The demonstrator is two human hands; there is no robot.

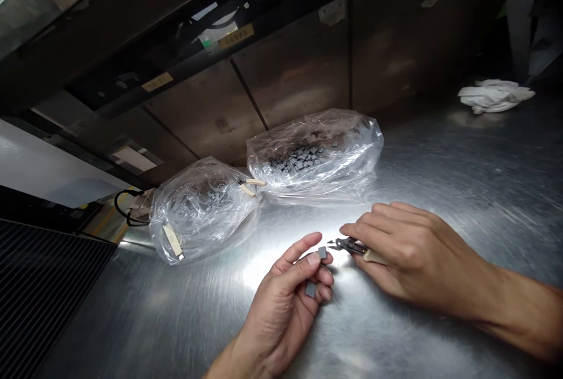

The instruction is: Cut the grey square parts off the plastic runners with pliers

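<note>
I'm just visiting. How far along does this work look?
Done: no finished pile shows. In hand: the left hand holds two small grey blocks, and the right hand holds small nippers. Remaining: a clear plastic bag and a second bag hold many similar blocks.

Matt grey blocks (pixel 310 289), brushed steel tabletop (pixel 461 185)

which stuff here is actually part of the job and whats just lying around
In use:
left hand holding grey blocks
right hand holding small cutters
bag of blocks
second bag

Lying about:
white cloth
black cable
</note>
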